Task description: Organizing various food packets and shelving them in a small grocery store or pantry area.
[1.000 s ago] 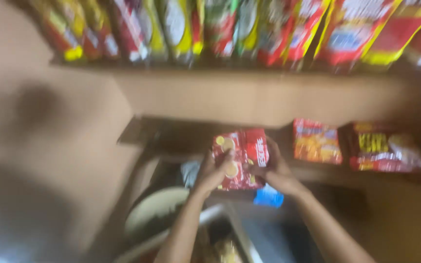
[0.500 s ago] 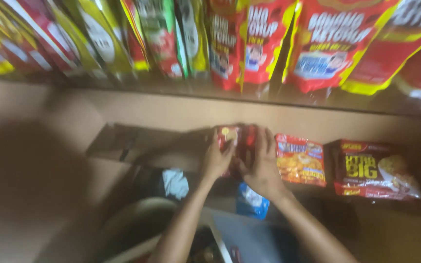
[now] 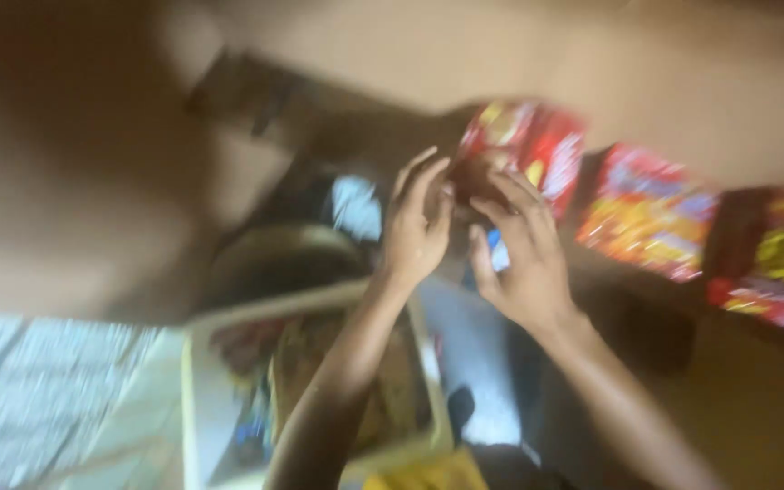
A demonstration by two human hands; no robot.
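Heavy motion blur throughout; fine detail is lost.

Nearest, at about 7 o'clock, a pale-rimmed crate (image 3: 194, 381) holds mixed yellow and dark packets, too smeared to sort. Both forearms rise over it from the lower edge.

Left hand (image 3: 417, 229) sits just left of centre, fingers (image 3: 428, 181) straight, slightly spread, tips up toward 1 o'clock. Right hand (image 3: 521, 263) lies just beside it at 3 o'clock, fingers (image 3: 524, 204) apart and reaching up. Neither set is clamped around anything; the tips of both meet the lower edge of the red packet (image 3: 524, 150), whether pressing or only touching I cannot tell.

The red packet stands on the brown shelf (image 3: 365, 136) at 12 o'clock from the hands. Glossy red wrapper, yellow patches, a dark area at its lower left. Long axis appears to run roughly up and down, leaning slightly toward 1 o'clock; face turned to the camera.

Farther along the same shelf at 3 o'clock: an orange-red packet (image 3: 651, 222) just beside it, then a dark packet with yellow marking (image 3: 778, 268) near the right edge.
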